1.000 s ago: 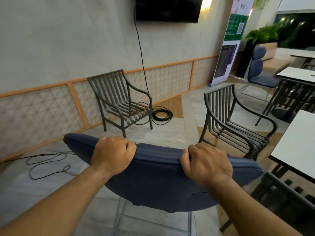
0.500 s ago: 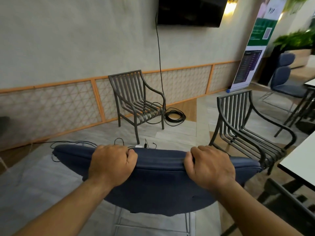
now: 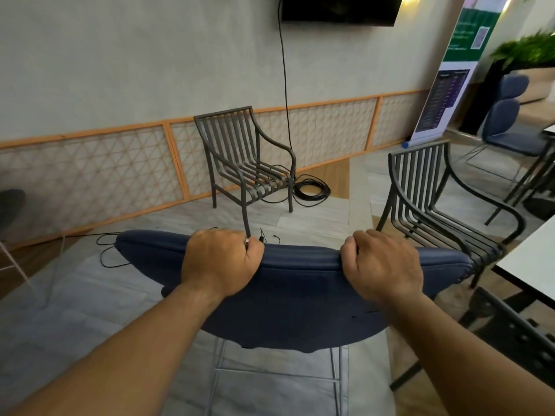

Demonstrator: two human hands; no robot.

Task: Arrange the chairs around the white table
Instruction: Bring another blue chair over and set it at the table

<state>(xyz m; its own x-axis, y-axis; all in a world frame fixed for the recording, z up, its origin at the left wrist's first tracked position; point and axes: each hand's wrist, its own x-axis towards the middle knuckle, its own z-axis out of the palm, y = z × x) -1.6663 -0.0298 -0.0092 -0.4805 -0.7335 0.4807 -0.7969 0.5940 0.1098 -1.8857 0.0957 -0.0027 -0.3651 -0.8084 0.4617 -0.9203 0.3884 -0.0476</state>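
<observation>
Head view, forward-down, close over hands [image 3: 300,265], facing wall [image 3: 120,55].

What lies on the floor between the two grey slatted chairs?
In the head view, a coiled black cable beside the wall-side chair; the rest is bare floor.

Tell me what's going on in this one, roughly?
A person holds a blue padded chair by the top edge of its backrest, with the left hand and right hand each in a curled grip over the rim. The white table shows at the right edge. A slatted metal chair stands near it, and a second slatted chair stands by the wall. Whether the blue chair is off the floor cannot be told.
</observation>
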